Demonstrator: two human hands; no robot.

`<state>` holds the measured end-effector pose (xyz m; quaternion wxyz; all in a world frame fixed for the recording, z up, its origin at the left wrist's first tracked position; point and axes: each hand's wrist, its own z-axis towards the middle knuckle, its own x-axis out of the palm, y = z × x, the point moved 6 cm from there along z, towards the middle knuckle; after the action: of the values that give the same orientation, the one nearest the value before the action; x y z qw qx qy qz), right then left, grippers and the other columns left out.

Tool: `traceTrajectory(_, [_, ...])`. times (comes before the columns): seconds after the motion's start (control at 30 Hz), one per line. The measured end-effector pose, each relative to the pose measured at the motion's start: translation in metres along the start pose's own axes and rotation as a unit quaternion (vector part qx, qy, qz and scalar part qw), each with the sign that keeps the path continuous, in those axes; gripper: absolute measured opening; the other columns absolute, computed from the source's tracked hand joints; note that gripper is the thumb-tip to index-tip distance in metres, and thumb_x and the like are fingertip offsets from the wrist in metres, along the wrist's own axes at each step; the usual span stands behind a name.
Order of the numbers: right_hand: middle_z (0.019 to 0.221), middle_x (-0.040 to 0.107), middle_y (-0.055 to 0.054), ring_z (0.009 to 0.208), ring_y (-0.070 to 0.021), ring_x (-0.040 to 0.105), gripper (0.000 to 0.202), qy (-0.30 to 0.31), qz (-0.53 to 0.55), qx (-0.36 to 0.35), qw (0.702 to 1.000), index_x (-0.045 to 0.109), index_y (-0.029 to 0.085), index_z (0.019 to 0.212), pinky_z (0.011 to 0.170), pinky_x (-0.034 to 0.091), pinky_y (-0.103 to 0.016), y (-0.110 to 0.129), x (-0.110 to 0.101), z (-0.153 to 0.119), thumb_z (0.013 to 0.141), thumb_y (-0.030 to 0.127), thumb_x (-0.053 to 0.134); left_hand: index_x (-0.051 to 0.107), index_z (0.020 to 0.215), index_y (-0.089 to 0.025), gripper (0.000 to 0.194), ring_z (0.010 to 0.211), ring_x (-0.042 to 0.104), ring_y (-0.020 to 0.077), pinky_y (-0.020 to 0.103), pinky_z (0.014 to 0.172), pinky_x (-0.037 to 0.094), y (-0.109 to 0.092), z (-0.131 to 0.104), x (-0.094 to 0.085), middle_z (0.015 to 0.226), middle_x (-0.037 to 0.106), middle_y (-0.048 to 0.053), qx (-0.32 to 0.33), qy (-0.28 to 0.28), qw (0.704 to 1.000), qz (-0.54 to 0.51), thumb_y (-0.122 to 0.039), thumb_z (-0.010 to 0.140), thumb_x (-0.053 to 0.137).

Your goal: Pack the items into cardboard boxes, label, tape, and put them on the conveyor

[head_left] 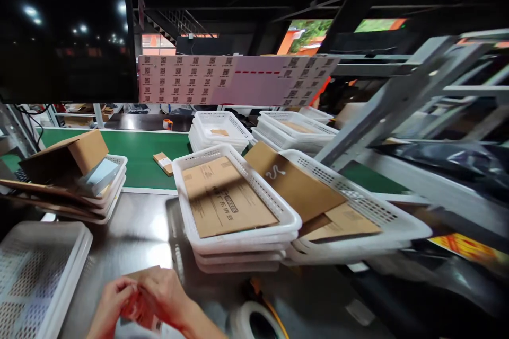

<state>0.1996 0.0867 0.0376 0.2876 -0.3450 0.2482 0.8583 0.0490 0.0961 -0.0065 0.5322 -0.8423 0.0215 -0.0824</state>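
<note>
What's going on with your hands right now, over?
Left hand and right hand together gripping small reddish packet. White perforated plastic tray stack with flat cardboard beyond, untouched. Steel table between.

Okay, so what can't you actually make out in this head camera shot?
- The reddish item held in both hands: blurred by motion and largely covered by the left hand and right hand, so what it is cannot be told.
- QR code sheet: codes too small to read.
- Tape roll: cut off by the bottom edge.
- Print on the flat carton in the nearest white basket: too blurred to read.
- Rack at right: motion-smeared.
</note>
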Motion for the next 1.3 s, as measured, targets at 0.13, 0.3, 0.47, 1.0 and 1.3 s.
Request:
traceTrajectory(0.13, [0.059, 0.066, 0.002, 0.048, -0.0147, 0.052, 0.023, 0.025, 0.012, 0.02, 0.999, 0.064, 0.023, 0.073, 0.046, 0.032, -0.027, -0.001, 0.006, -0.009, 0.094, 0.024, 0.057, 0.078, 0.075, -0.017, 0.054, 0.065, 0.061, 0.0158, 0.025, 0.061, 0.046, 0.012, -0.01, 0.005, 0.069, 0.069, 0.001, -0.049, 0.006, 0.998, -0.047, -0.064, 0.055, 0.095])
traceTrajectory(0.3, [0.085, 0.078, 0.002, 0.073, -0.0141, 0.07, 0.006, 0.124, 0.117, 0.038, 0.985, 0.068, 0.024, 0.094, 0.066, 0.051, -0.022, -0.003, -0.002, -0.005, 0.091, 0.024, 0.063, 0.071, 0.075, -0.016, 0.062, 0.067, 0.06, 0.0151, 0.028, 0.067, 0.049, 0.014, -0.02, 0.008, 0.069, 0.064, -0.001, -0.075, 0.067, 0.993, -0.056, -0.071, 0.056, 0.092])
traceTrajectory(0.47, [0.107, 0.077, -0.006, 0.089, -0.0183, 0.069, 0.009, 0.179, 0.189, -0.002, 0.966, 0.069, 0.022, 0.094, 0.076, 0.054, -0.028, 0.006, -0.015, -0.003, 0.088, 0.024, 0.063, 0.061, 0.073, -0.019, 0.059, 0.07, 0.061, 0.0163, 0.028, 0.067, 0.051, 0.032, -0.026, 0.016, 0.072, 0.063, -0.001, -0.11, 0.069, 0.992, -0.013, -0.069, 0.056, 0.088])
traceTrajectory(1.0, [0.074, 0.065, 0.001, 0.067, -0.0197, 0.066, 0.031, -0.066, 0.371, 0.525, 0.763, 0.059, 0.024, 0.087, 0.064, 0.058, -0.034, -0.074, 0.041, -0.077, 0.071, 0.044, 0.076, 0.077, 0.111, -0.008, 0.045, 0.164, 0.027, 0.031, 0.044, 0.134, 0.023, 0.105, -0.018, -0.064, 0.174, 0.037, 0.018, 0.083, 0.04, 0.811, 0.578, -0.001, 0.077, 0.049])
traceTrajectory(1.3, [0.072, 0.064, 0.004, 0.069, -0.0192, 0.068, 0.023, 0.075, 0.262, 0.519, 0.81, 0.055, 0.025, 0.087, 0.065, 0.057, -0.03, -0.092, 0.117, -0.081, 0.066, 0.02, 0.062, 0.074, 0.133, -0.013, 0.065, 0.167, 0.015, 0.0289, 0.052, 0.135, 0.019, 0.139, 0.009, -0.027, 0.179, 0.011, 0.008, 0.16, 0.139, 0.732, 0.648, -0.002, 0.073, 0.052])
